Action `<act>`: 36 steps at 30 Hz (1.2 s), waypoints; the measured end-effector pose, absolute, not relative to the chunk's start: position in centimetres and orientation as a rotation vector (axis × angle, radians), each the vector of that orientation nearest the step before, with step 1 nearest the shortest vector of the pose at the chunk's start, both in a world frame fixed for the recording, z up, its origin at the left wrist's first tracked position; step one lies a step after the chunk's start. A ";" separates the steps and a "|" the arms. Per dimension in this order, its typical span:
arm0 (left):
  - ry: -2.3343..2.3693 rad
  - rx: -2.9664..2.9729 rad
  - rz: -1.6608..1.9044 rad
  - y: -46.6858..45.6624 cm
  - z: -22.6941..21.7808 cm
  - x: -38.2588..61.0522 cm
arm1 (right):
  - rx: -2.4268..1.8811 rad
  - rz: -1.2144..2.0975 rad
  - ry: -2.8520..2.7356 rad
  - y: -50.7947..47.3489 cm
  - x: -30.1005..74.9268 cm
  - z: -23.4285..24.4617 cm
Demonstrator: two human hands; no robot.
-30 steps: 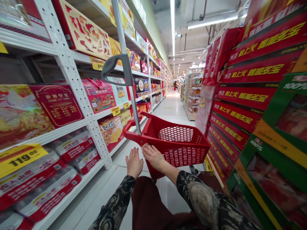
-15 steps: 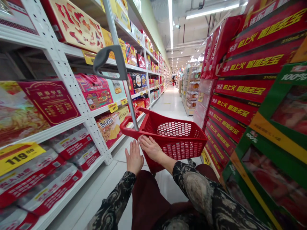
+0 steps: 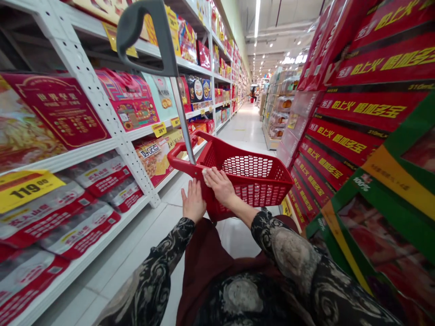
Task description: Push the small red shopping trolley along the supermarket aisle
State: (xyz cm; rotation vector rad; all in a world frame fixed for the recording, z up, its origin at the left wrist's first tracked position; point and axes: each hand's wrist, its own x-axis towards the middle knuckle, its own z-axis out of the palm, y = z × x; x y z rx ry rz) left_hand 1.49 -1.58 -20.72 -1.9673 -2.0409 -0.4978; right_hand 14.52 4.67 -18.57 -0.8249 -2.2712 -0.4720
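Observation:
A red plastic trolley basket [image 3: 253, 179] stands on the aisle floor in front of me, with nothing visible inside. Its grey pull handle [image 3: 142, 25] rises on a metal pole [image 3: 183, 122] to the upper left. My right hand [image 3: 220, 186] lies on the basket's near rim, fingers stretched along it. A small white bit shows under the fingertips, and I cannot make out what it is. Just left of it and lower, my left hand [image 3: 193, 203] is held flat and open against the basket's near wall. Both sleeves are dark and patterned.
White shelving [image 3: 102, 149] with red gift boxes and yellow price tags [image 3: 25, 189] runs along the left. Stacked red drink cartons [image 3: 343, 145] and green boxes [image 3: 390, 190] wall the right side. The pale tiled aisle [image 3: 246, 129] runs far ahead, with a person in the distance.
The basket and both hands have come closer and higher in view. My right hand has slid along the rim toward the pole, and the white bit now shows under its fingers.

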 end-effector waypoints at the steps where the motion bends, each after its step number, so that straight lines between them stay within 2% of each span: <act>1: -2.052 -1.982 -0.492 -1.4 -20.6 1.8 | -0.839 -0.465 -2.294 4.9 14.5 -18.9; 9: -2.057 -1.990 -0.477 -1.0 -20.4 2.0 | -0.925 -0.411 -2.413 4.3 17.1 -24.0; 18: -2.054 -2.020 -0.464 -1.2 -21.6 3.2 | -0.873 -0.402 -2.186 4.8 16.1 -19.3; 27: -2.072 -2.018 -0.400 -0.1 -20.5 2.9 | -0.973 -0.391 -2.301 4.9 19.2 -24.4; 36: -2.079 -2.024 -0.383 0.7 -19.5 3.7 | -1.065 -0.363 -2.143 6.9 18.9 -19.0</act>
